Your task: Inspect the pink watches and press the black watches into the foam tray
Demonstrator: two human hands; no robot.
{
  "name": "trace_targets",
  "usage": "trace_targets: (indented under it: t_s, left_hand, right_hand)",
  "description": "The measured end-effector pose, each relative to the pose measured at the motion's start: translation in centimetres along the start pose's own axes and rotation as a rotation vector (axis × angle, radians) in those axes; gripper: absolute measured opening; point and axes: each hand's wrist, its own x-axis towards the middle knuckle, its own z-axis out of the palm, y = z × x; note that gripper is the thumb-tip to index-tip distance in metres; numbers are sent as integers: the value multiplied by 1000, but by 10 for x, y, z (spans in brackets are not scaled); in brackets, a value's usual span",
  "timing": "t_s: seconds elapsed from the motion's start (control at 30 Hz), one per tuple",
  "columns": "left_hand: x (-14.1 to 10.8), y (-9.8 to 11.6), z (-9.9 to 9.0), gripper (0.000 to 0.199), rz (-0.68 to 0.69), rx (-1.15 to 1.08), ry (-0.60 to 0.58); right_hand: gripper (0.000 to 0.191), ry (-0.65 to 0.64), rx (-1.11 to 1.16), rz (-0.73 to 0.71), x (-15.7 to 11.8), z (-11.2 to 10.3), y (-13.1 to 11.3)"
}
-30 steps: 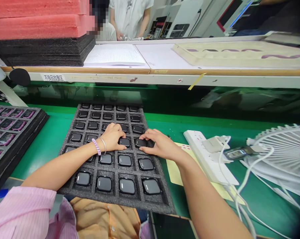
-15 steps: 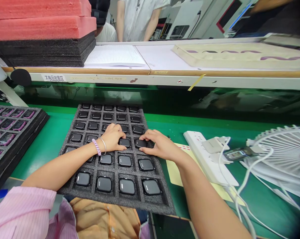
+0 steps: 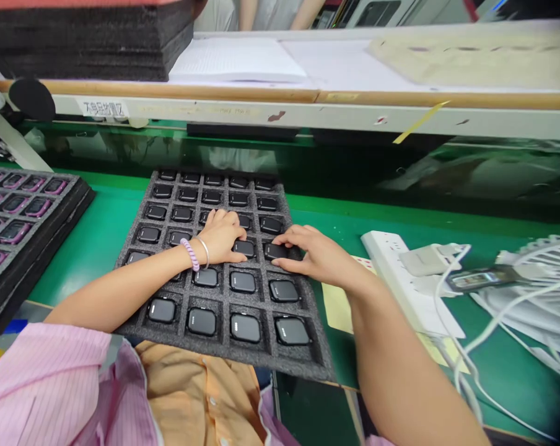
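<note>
A dark grey foam tray (image 3: 308, 347) lies on the green table in front of me, with several black square watch bodies (image 3: 244, 326) sitting in its pockets. My left hand (image 3: 222, 236) rests on the tray's middle, fingers curled over one watch body (image 3: 244, 248). My right hand (image 3: 315, 254) lies beside it, fingertips around another watch body (image 3: 275, 251) in the neighbouring pocket. Both pieces sit in their pockets. A pink and a silver bracelet circle my left wrist.
A second foam tray (image 3: 52, 214) with pink-edged watch bodies sits at the left. A white power strip (image 3: 391, 272) with plugs, white cables and a white fan (image 3: 535, 291) lie at the right. A raised shelf (image 3: 280, 105) holds stacked foam and paper; another person stands behind.
The view has tilted downward and shifted slightly, so the tray and hands sit higher in the picture. My hands stay on the same two watch bodies.
</note>
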Motion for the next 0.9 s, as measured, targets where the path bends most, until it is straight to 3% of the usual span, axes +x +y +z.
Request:
trace_targets:
  t_s: [0.27,0.37,0.47,0.53,0.63,0.77,0.83,0.9]
  left_hand:
    - [-1,7,5,37,-24,2,-30]
    - [-12,6,-15,44,-36,14,-92]
    - [-46,-13,-54,44,-5,41,-20]
    - [-80,-34,-81,36,-16,106,45]
    - [-134,-67,-103,32,-109,147,-56]
    - [-175,-88,-89,36,-170,125,-172]
    - [-181,-89,-75,39,-169,93,-115]
    - [-182,-87,-63,39,-156,67,-35]
  right_hand:
    - [54,-36,-50,48,1,2,1]
    - [60,-75,-72,63,-2,-4,0]
    - [56,-66,-104,99,-4,-9,-9]
    - [48,0,-135,76,-1,-8,-26]
    - [37,21,-113,-88,16,3,-74]
    - [25,-101,-143,-238,49,31,-152]
    - [28,-174,-235,-206,63,46,-176]
    - [31,-216,-292,-165,72,58,-186]
